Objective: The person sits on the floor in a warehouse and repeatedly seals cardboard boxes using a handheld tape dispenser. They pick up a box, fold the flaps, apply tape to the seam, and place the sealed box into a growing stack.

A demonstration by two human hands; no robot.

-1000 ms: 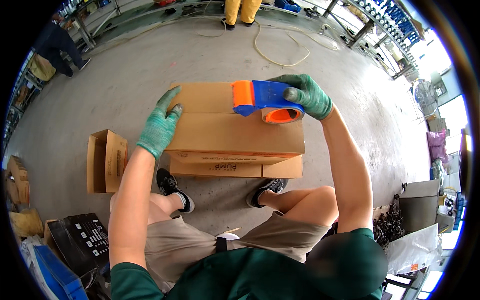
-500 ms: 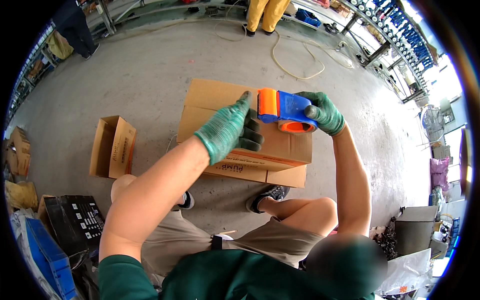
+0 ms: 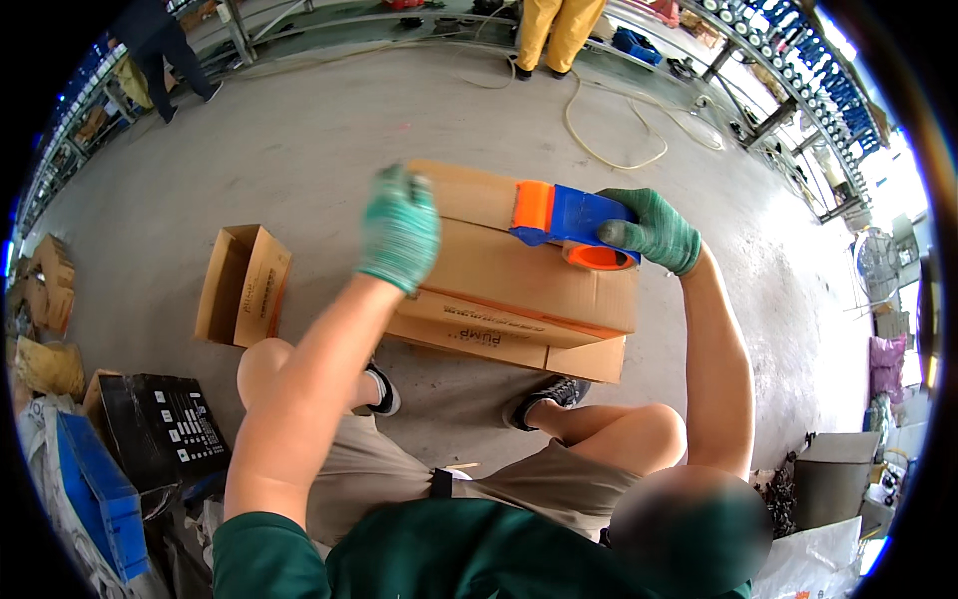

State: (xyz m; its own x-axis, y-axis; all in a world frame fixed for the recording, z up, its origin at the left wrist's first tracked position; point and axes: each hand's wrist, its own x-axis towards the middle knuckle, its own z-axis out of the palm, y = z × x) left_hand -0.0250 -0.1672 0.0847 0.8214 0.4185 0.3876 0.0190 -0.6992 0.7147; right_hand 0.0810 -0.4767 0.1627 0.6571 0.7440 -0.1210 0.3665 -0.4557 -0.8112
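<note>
My right hand [image 3: 654, 235], in a green glove with dark fingertips, is closed around a blue and orange tape dispenser [image 3: 582, 215]. The dispenser is above the right half of a closed cardboard box [image 3: 519, 275] on the floor between my feet. An orange roller end points left, and an orange ring shows on its near side. My left hand [image 3: 401, 232], gloved alike, is raised over the box's left end. Motion smears its fingers, so their grip is unclear, and I make out nothing in them.
A smaller open cardboard box [image 3: 261, 290] stands on the floor to the left. Nearer are a black box [image 3: 165, 429] and a blue crate [image 3: 100, 494]. A pale hose [image 3: 599, 155] loops across the far floor. Two people stand near racks at the back, one in yellow trousers [image 3: 559, 30].
My left hand has moved left, away from the tape dispenser, and turned upward. My right hand keeps its hold on the dispenser. The whole view has shifted slightly.
</note>
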